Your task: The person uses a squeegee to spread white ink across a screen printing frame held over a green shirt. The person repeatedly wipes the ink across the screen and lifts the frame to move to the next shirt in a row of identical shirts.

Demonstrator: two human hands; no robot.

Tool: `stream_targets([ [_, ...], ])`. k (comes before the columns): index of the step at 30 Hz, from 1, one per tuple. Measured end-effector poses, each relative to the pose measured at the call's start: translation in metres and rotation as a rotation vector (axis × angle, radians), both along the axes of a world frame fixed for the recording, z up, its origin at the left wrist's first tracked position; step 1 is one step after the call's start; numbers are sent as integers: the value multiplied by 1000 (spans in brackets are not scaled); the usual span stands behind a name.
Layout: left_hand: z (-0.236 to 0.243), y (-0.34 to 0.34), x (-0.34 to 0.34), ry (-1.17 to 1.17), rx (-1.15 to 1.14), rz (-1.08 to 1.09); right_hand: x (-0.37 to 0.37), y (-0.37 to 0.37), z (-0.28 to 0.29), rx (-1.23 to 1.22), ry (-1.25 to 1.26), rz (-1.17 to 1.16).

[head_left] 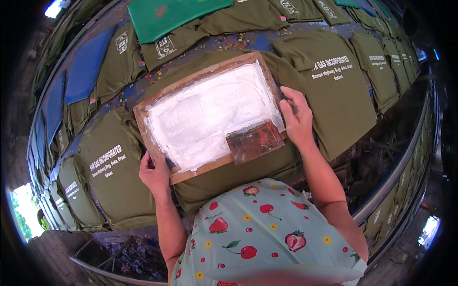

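Observation:
A wooden-framed printing screen (191,138), coated with white ink and faint lettering, lies over an olive-green shirt (214,188) in front of me. My left hand (152,174) grips the frame's lower left side, thumb and fingers at the wood. My right hand (298,117) holds the frame's right side with curled fingers. A flat, paint-stained squeegee (255,143) rests on the screen's lower right corner, beside my right hand. The shirt under the screen is mostly hidden.
More olive shirts with white prints (334,95) (105,171) line the long curved table to both sides and behind. A green board (181,16) and blue boards (90,62) lie among them. A metal rail (391,171) runs along the right, above a dark gap.

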State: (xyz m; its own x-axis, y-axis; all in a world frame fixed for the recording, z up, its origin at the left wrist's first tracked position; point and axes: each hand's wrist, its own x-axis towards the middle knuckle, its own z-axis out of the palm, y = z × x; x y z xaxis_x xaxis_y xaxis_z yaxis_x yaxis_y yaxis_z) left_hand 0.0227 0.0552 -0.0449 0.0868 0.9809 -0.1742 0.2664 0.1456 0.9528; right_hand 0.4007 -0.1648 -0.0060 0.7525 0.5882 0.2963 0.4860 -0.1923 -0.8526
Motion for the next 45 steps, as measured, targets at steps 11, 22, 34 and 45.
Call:
stream_targets([
  [11,-13,-6,0,26,138,-6,14,-13,-39,34,134,138],
  [22,-10,-11,3,124,184,3,15,-18,-34,37,14,204],
  [34,-23,-36,-11,89,589,55,-3,-30,-40,282,216,76],
  [45,49,-35,-13,-109,126,-56,27,-22,20,373,623,276],
])
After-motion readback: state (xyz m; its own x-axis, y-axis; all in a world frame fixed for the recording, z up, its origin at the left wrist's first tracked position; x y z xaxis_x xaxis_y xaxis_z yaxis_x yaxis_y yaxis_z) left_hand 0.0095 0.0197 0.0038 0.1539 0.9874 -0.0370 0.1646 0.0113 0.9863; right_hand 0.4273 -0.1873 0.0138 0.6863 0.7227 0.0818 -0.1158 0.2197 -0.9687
